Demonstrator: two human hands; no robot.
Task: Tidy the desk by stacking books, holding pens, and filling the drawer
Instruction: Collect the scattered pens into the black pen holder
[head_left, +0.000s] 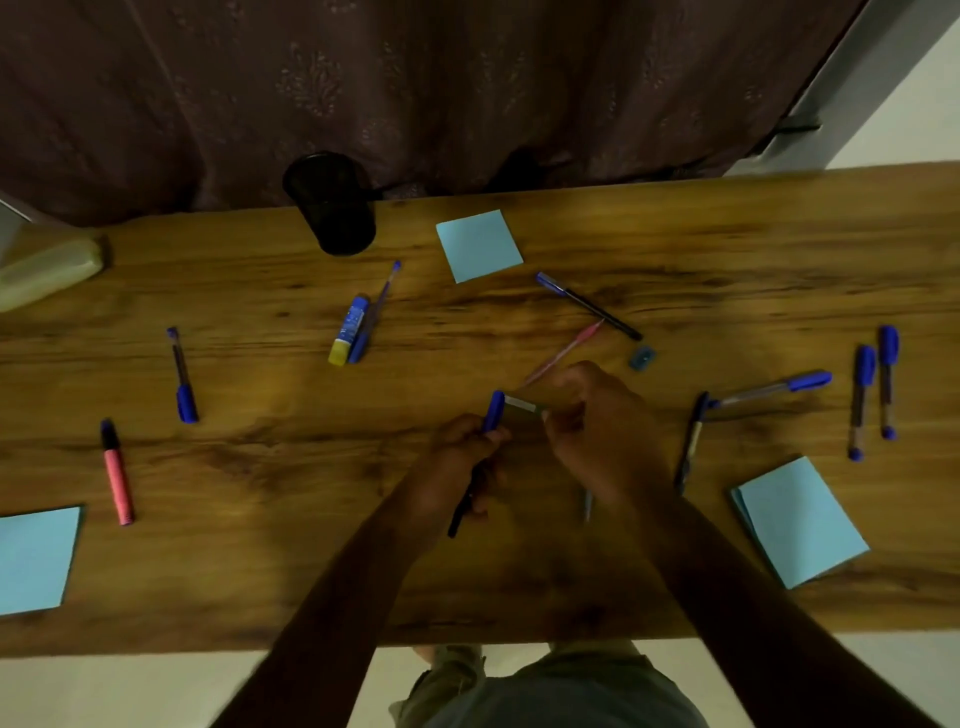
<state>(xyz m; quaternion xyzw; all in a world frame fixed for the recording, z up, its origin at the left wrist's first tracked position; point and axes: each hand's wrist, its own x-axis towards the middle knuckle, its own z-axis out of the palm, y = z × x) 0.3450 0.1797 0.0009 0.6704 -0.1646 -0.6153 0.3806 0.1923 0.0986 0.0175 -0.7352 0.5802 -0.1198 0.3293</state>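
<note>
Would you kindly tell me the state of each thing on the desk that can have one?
Holder, upright.
Left hand, grips blue pen, which is capped.
Right hand, fingers curled, pinches grey pen.
Glue stick, capped, lying flat.
Red marker, capped, lying flat.
Pink pen, lying flat.
</note>
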